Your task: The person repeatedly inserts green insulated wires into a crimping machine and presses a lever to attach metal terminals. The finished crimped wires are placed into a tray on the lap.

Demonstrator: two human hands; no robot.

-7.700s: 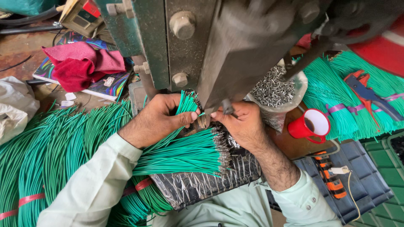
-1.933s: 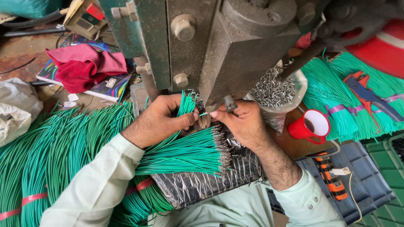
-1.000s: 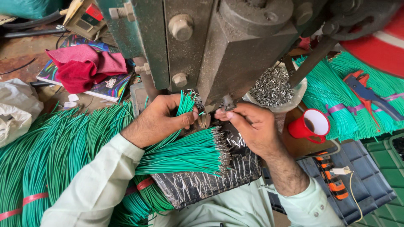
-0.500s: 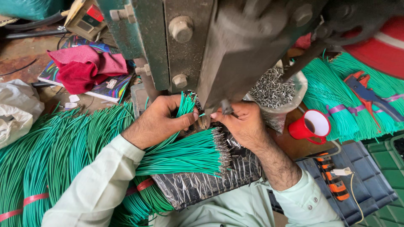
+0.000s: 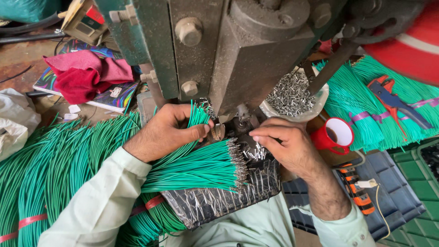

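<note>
- Left hand (image 5: 167, 132) curls palm-down, fingers pinching green wires (image 5: 197, 116) under the press (image 5: 247, 59).
- Right hand (image 5: 286, 144) arches, fingertips pinched narrow over loose terminals (image 5: 254, 151).

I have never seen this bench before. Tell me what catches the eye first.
Green wires flood the left side, and a bundle with metal tips lies over the lap at centre. Above it the left hand pinches a few wires under the heavy grey-green press, while the right hand reaches in beside it. To the right sit a bowl of small metal terminals and a red cup.
</note>
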